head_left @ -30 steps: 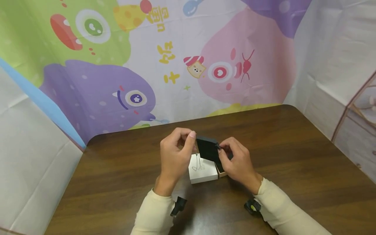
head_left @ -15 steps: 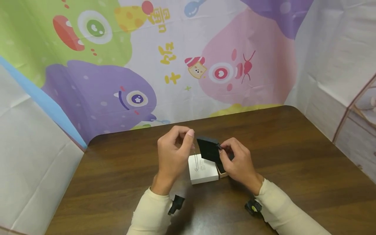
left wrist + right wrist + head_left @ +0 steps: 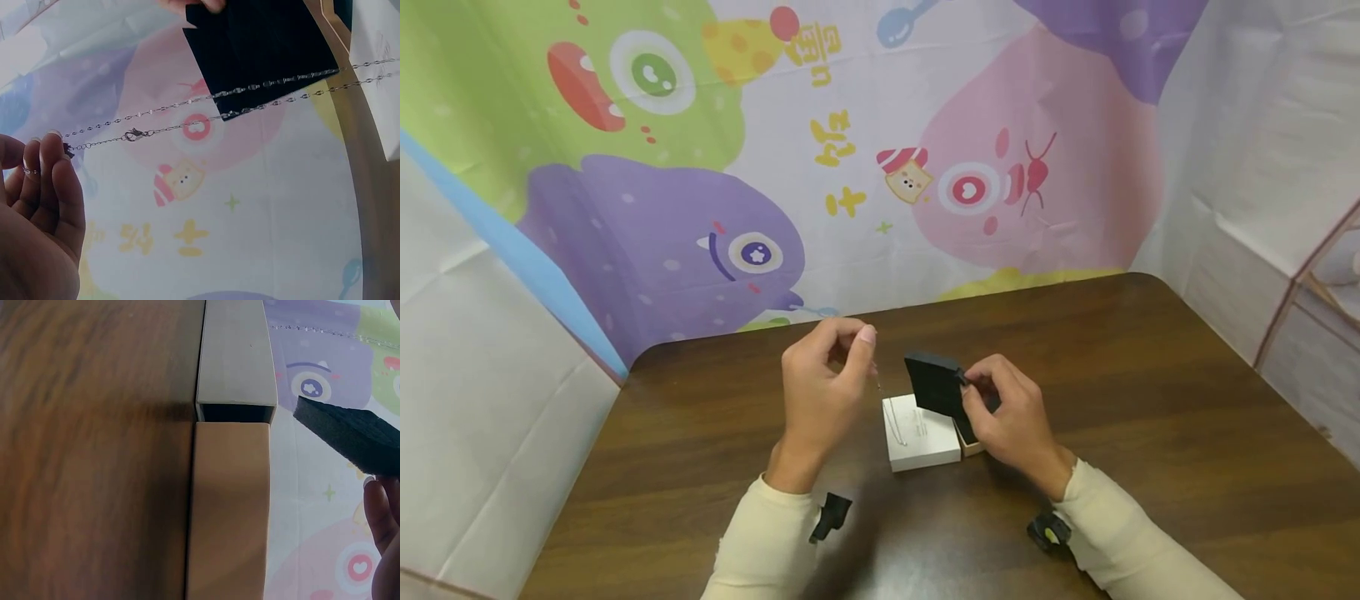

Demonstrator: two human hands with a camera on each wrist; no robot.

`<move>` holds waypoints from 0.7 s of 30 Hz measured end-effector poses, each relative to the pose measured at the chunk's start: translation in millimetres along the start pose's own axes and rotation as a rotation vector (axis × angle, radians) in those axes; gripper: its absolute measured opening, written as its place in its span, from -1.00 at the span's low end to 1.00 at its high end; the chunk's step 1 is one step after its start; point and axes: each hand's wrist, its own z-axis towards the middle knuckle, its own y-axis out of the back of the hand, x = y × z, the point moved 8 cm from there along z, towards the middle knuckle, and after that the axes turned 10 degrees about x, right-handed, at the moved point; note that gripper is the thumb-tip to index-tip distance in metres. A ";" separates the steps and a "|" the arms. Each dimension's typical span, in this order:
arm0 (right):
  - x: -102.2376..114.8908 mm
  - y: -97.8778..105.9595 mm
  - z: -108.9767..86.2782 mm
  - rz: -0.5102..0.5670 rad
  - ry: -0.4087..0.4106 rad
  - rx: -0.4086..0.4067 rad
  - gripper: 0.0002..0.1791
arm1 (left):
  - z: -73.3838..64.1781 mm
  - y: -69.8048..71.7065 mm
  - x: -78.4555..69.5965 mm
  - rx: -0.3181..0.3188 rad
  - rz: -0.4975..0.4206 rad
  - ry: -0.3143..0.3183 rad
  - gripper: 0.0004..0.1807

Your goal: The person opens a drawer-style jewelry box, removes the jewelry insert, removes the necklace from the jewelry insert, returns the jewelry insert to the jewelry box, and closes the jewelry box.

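In the head view my left hand (image 3: 820, 387), raised over the table, pinches the end of a thin silver chain necklace (image 3: 133, 134) between thumb and fingertips. Two strands hang from it, with a lobster clasp on one, and the lower loop overlaps the white box (image 3: 925, 450). My right hand (image 3: 1017, 410) pinches a notched corner of a black foam pad (image 3: 934, 385) and holds it tilted above the boxes. From the right wrist, the pad (image 3: 350, 434) shows as thick and soft-edged. Under that hand, a tan box drawer (image 3: 230, 506) stands partly out of the white sleeve.
The dark wooden table (image 3: 700, 467) reaches back to a cartoon-printed cloth (image 3: 865, 250). Pale cloth walls (image 3: 1240, 250) stand at both sides. Small black cameras (image 3: 831, 517) are strapped to both wrists.
My left hand has moved left and slightly up, drawing the necklace away from the foam pad, so the chain hangs more freely. The right hand and pad stay nearly still.
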 end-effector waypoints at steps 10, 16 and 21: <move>0.5 -1.4 -0.5 0.003 0.008 0.005 -0.83 | -7.4 18.5 14.1 -0.026 0.002 0.073 -0.85; 2.6 -2.3 -0.9 0.004 0.000 0.027 -0.83 | -10.3 29.6 20.8 -0.061 0.020 0.083 -0.85; 3.0 -3.5 -0.7 0.009 -0.008 0.042 -0.82 | -12.4 36.6 25.2 -0.073 0.044 0.096 -0.86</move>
